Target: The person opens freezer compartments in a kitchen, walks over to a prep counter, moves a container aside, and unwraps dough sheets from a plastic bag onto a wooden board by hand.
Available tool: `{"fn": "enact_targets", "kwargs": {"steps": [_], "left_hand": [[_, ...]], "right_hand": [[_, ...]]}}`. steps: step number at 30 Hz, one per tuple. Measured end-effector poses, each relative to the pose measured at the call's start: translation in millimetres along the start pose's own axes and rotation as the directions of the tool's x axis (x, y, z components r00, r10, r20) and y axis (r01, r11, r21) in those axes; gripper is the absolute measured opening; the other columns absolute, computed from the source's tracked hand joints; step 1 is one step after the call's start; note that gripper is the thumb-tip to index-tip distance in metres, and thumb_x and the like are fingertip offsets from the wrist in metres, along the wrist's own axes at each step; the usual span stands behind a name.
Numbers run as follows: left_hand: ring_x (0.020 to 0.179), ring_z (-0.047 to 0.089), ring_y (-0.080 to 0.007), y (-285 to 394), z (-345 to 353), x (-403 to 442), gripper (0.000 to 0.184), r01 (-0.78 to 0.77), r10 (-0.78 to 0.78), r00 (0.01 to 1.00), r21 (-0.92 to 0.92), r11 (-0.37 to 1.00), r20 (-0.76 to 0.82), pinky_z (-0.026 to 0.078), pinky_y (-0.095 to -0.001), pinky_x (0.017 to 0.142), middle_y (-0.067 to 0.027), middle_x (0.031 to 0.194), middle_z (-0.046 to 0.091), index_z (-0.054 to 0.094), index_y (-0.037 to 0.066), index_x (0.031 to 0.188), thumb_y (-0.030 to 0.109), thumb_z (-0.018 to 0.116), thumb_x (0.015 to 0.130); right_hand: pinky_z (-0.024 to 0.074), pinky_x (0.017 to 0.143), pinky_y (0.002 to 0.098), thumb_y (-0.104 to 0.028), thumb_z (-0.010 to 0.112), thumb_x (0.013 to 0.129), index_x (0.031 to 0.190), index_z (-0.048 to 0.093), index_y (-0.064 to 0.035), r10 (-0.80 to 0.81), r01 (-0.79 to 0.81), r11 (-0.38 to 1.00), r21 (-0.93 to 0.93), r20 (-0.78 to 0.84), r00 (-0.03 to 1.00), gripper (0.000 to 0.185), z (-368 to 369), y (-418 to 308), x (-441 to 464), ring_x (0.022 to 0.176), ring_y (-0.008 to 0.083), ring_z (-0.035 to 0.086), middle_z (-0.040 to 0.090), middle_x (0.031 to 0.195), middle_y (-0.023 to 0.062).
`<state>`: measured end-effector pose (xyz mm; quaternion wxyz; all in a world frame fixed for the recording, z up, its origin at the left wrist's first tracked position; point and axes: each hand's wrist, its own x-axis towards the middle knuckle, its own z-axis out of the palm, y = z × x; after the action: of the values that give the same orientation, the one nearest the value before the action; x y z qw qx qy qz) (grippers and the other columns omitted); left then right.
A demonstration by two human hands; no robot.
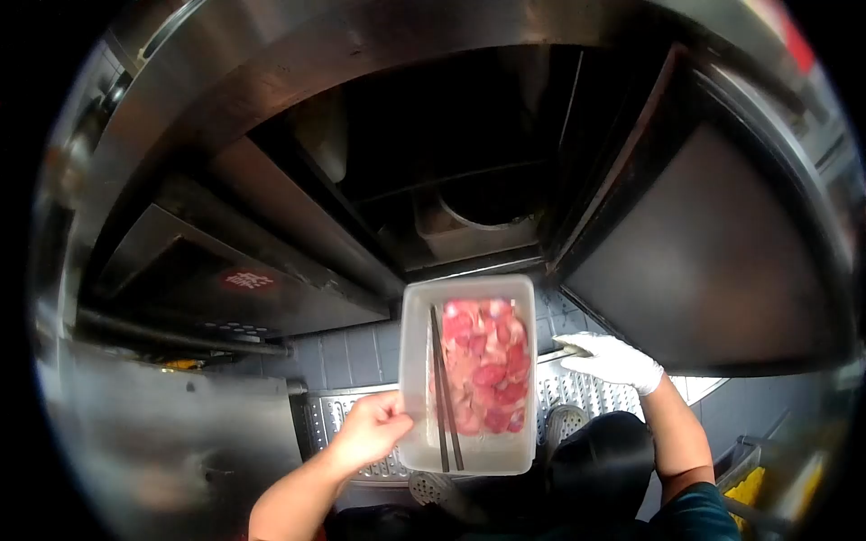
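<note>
My left hand (pixel 372 427) is bare and closed on the left wall of a white translucent plastic container (pixel 414 361). Inside it lie pieces of raw red and pink meat (pixel 492 374), with a pair of dark chopsticks (pixel 442 388) resting lengthwise along the left side. To the right of the container, a little apart from it, is my right hand (pixel 613 361) in a white glove. Its fingers stretch toward the container, and the fingertips look greyish. I see nothing clearly held in it.
Ahead stands a dark, open cabinet with a plastic tub (pixel 478 242) low inside. Its right door (pixel 713 243) is swung open. On the left is a steel panel with a red sticker (pixel 248 279). A perforated metal step (pixel 577 389) runs by my feet.
</note>
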<state>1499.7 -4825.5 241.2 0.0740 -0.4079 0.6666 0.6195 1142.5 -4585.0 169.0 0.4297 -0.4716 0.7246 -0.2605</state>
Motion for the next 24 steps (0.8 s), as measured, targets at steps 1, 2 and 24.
{"fn": "enact_targets", "kwargs": {"steps": [1,2,24], "left_hand": [[0.074,0.06,-0.0081,20,-3,-7,0.019,-0.067,0.066,0.997,-0.026,0.997,-0.045,0.049,-0.0242,0.065,-0.0018,0.083,0.068,0.055,0.005,0.074,-0.007,0.054,0.089],[0.075,0.061,-0.0083,41,-8,-12,0.018,-0.093,0.092,0.994,-0.012,0.996,-0.06,0.051,-0.0246,0.067,-0.0026,0.086,0.068,0.055,0.005,0.075,-0.009,0.054,0.088],[0.093,0.07,-0.0237,215,-12,117,0.03,-0.668,0.859,0.202,0.575,0.472,-0.47,0.055,-0.0327,0.081,-0.0139,0.101,0.071,0.067,-0.001,0.117,0.023,0.065,0.097]], "right_hand": [[0.0497,0.101,0.0374,-0.04,0.064,0.1,0.144,0.057,-0.0089,0.02,-0.018,0.998,0.062,-0.026,0.999,0.054,4,8,-9,0.116,0.0271,0.065,0.067,0.128,0.0155],[0.0504,0.099,0.0365,-0.039,0.064,0.1,0.143,0.058,-0.0083,0.038,-0.032,0.992,0.122,-0.049,0.998,0.053,10,16,-18,0.114,0.0254,0.065,0.068,0.127,0.0145],[0.0449,0.108,0.0411,-0.014,0.074,0.09,0.137,0.055,0.0044,-0.463,-0.598,0.545,-0.587,-0.806,0.369,0.055,-136,106,-291,0.126,0.0339,0.058,0.06,0.139,0.0201]]}}
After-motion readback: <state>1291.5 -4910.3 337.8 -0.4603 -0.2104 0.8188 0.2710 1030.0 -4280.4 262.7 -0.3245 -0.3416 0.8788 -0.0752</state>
